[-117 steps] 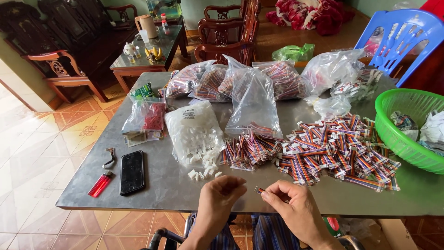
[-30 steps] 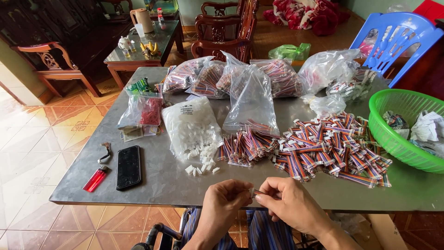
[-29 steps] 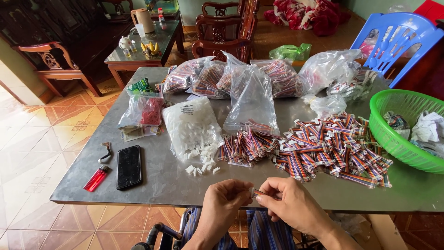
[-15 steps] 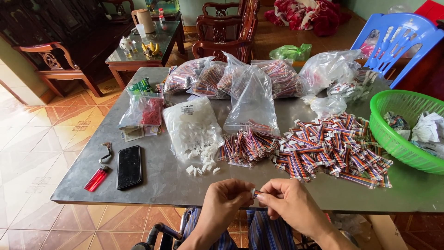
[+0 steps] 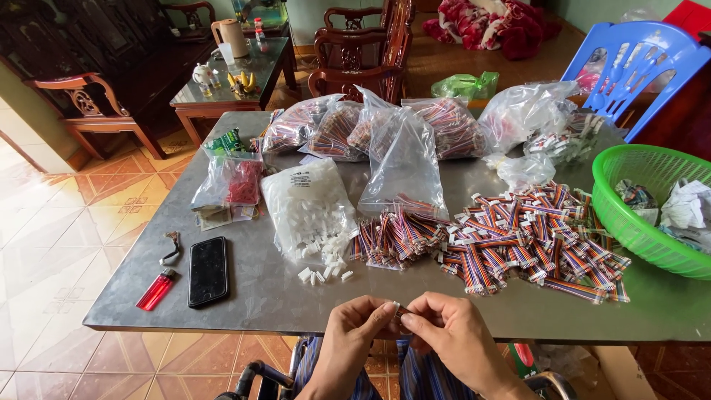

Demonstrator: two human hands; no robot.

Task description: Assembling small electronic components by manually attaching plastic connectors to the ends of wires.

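Observation:
My left hand and my right hand meet at the near edge of the grey metal table. Their fingertips pinch a small wire piece between them; it is mostly hidden by the fingers. Just beyond the hands lies a bundle of striped multicoloured wires, and a large heap of the same wires with white plugs spreads to the right. An open clear bag of small white connectors spills several pieces toward me.
A black phone, a red lighter and a key ring lie at the left. Several clear bags of wires stand at the back. A green basket sits right, a blue plastic chair behind it.
My hands have stayed at the table's near edge, fingertips drawing together on the small piece. Compared with several seconds ago they sit slightly lower and closer. Nothing on the table has moved.

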